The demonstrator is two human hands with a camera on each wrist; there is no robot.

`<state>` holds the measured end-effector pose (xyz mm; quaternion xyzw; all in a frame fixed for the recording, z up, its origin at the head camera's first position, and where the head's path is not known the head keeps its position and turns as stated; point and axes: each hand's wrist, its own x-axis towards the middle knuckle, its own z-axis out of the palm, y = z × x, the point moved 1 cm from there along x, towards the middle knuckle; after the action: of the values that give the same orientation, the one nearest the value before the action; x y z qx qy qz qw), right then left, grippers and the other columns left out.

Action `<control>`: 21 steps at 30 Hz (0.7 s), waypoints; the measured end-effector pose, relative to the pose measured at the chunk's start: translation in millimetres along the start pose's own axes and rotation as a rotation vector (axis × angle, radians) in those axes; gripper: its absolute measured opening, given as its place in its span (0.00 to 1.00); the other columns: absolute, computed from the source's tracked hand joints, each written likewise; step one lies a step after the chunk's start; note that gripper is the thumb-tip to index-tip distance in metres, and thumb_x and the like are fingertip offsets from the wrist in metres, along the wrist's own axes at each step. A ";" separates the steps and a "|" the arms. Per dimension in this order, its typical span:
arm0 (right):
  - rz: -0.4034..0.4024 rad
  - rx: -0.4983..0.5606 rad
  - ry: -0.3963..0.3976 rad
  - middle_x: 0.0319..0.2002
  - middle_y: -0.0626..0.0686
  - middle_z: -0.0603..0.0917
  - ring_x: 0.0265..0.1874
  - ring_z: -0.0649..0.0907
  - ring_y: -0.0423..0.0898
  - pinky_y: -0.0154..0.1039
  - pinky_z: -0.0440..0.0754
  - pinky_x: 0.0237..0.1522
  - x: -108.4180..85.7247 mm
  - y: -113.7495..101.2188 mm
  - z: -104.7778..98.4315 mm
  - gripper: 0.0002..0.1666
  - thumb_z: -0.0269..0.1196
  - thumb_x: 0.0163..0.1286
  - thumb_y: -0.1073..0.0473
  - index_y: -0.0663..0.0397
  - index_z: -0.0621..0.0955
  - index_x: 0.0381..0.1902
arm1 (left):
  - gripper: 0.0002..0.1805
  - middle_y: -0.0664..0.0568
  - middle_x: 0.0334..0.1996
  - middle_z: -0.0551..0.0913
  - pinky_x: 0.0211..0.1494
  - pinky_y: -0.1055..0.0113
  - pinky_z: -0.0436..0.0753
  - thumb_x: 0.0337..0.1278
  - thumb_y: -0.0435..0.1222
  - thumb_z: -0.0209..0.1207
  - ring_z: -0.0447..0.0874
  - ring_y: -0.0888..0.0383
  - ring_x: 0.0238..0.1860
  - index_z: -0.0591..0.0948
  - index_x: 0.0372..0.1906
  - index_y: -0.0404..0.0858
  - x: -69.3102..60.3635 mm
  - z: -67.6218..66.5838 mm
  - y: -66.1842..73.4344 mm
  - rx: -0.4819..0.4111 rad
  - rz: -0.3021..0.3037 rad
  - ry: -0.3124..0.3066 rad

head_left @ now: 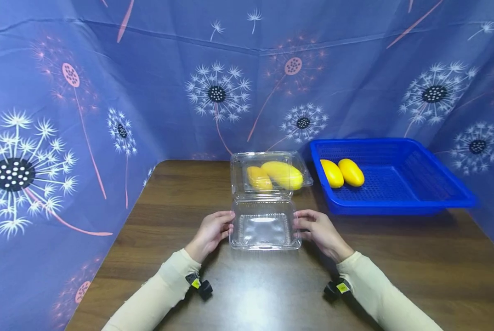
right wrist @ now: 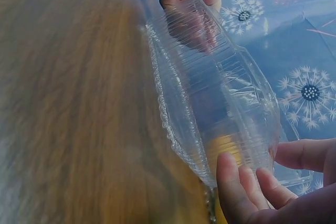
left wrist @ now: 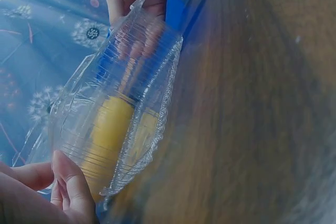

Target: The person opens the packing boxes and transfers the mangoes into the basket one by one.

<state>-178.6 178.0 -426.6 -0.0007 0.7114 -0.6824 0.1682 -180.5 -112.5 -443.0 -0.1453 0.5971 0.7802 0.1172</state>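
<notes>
A makeshift booth: dandelion-print cloth (head_left: 156,82) hangs around 3 sides of a wood-grain table (head_left: 176,193).

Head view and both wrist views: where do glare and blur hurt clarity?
Head: bright glare on the table, a smaller highlight in the held box, backdrop print crisp; left wrist: hazy, table grain soft; right wrist: also hazy, table grain soft and streaky.

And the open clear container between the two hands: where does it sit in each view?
Head: the open clear container is near the centre, slightly below, between the left hand and the right hand.
Left wrist: left of centre, slanted, the left hand at lower left.
Right wrist: right of centre, slanted, the right hand at lower right.
Shared landmark: the dandelion-print cloth, in all three.
</notes>
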 end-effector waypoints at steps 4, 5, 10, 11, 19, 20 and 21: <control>-0.002 0.019 0.002 0.42 0.56 0.80 0.37 0.83 0.43 0.38 0.87 0.41 5.2 -2.6 7.0 0.24 0.57 0.69 0.67 0.76 0.68 0.60 | 0.10 0.59 0.27 0.78 0.29 0.78 0.77 0.64 0.27 0.54 0.73 0.67 0.23 0.75 0.48 0.29 1.0 -7.0 4.8 0.003 0.009 0.015; -0.004 0.027 0.000 0.41 0.55 0.81 0.36 0.83 0.43 0.37 0.87 0.40 6.2 -3.4 8.6 0.24 0.57 0.69 0.68 0.76 0.68 0.60 | 0.10 0.59 0.27 0.78 0.29 0.78 0.77 0.64 0.27 0.54 0.73 0.67 0.23 0.75 0.48 0.29 1.4 -8.5 5.7 0.003 0.008 0.018; -0.022 0.040 -0.003 0.38 0.54 0.81 0.32 0.83 0.42 0.36 0.87 0.36 12.1 -8.8 17.7 0.24 0.58 0.67 0.69 0.75 0.68 0.59 | 0.08 0.58 0.27 0.77 0.28 0.79 0.76 0.65 0.28 0.54 0.73 0.67 0.23 0.75 0.47 0.30 2.6 -16.9 10.0 0.006 0.020 0.033; -0.028 0.037 -0.001 0.39 0.54 0.81 0.31 0.83 0.42 0.36 0.87 0.36 13.4 -10.1 19.8 0.24 0.58 0.66 0.69 0.75 0.69 0.59 | 0.08 0.58 0.28 0.78 0.28 0.79 0.76 0.65 0.28 0.54 0.73 0.67 0.23 0.75 0.47 0.30 3.2 -18.6 11.1 0.013 0.029 0.037; -0.087 0.007 0.010 0.43 0.62 0.80 0.34 0.83 0.43 0.35 0.86 0.39 25.4 -19.4 33.3 0.25 0.57 0.65 0.71 0.77 0.69 0.58 | 0.12 0.54 0.34 0.81 0.30 0.76 0.80 0.64 0.29 0.55 0.78 0.64 0.27 0.75 0.50 0.28 8.2 -31.8 24.0 0.109 0.094 0.060; -0.093 0.008 0.013 0.42 0.62 0.80 0.34 0.83 0.43 0.35 0.86 0.39 26.7 -20.8 34.8 0.25 0.57 0.64 0.71 0.77 0.69 0.58 | 0.12 0.54 0.34 0.81 0.31 0.76 0.81 0.64 0.29 0.55 0.78 0.64 0.28 0.75 0.50 0.28 8.9 -33.7 25.8 0.116 0.093 0.057; -0.100 0.008 0.013 0.42 0.62 0.80 0.34 0.83 0.43 0.36 0.86 0.39 28.3 -22.2 36.4 0.25 0.57 0.64 0.71 0.77 0.69 0.58 | 0.13 0.54 0.35 0.81 0.31 0.76 0.81 0.64 0.29 0.55 0.78 0.64 0.28 0.74 0.51 0.28 9.3 -35.5 27.7 0.123 0.092 0.056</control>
<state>-201.6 134.6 -412.2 -0.0311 0.7089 -0.6926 0.1294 -196.0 -153.9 -430.2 -0.1318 0.6529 0.7423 0.0733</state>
